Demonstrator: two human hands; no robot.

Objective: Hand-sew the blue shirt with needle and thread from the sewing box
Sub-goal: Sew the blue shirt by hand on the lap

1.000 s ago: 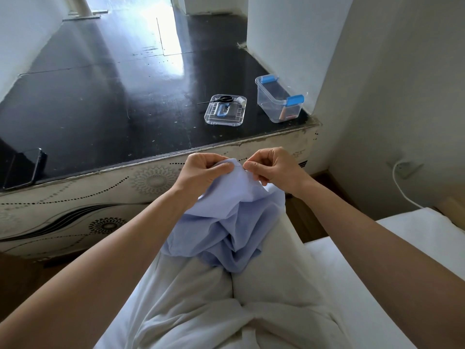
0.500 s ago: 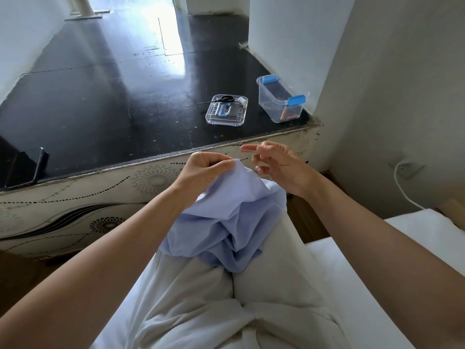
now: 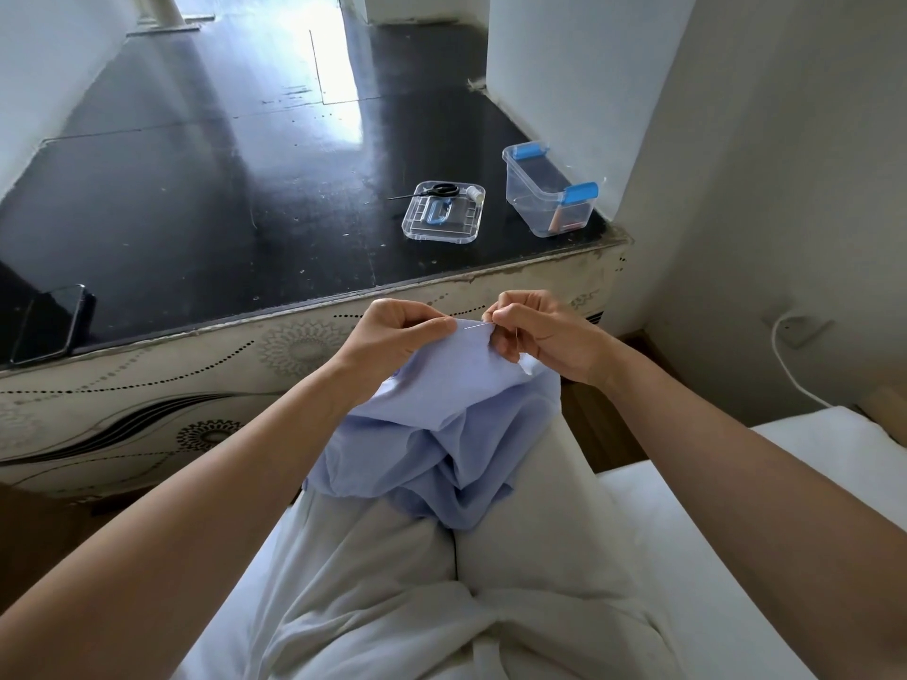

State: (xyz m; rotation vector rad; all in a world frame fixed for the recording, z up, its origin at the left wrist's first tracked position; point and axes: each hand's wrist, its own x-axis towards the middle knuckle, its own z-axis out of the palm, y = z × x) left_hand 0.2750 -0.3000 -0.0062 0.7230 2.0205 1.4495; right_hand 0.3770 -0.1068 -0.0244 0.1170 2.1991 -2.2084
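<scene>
The needle (image 3: 475, 326) lies almost level, its long axis running left to right along the top fold of the blue shirt (image 3: 441, 424), its free end pointing toward the left hand (image 3: 392, 336) and sitting a touch lower than the held end. The right hand (image 3: 540, 331) has its grip closed on the needle's right end, pinched between thumb and forefinger. The left hand's grip pinches the shirt's raised fold just beside the needle's free end. The thread is too fine to trace. The rest of the shirt hangs bunched on the person's lap, over white trousers. Beyond the hands, on the black bench (image 3: 221, 188), stands the clear sewing box (image 3: 547, 198) with blue clips, its lid (image 3: 444, 215) lying apart to the left with scissors (image 3: 437, 190) on it. A phone (image 3: 46, 328) leans at the bench's left edge. The person sits on a white bed (image 3: 736, 507).
</scene>
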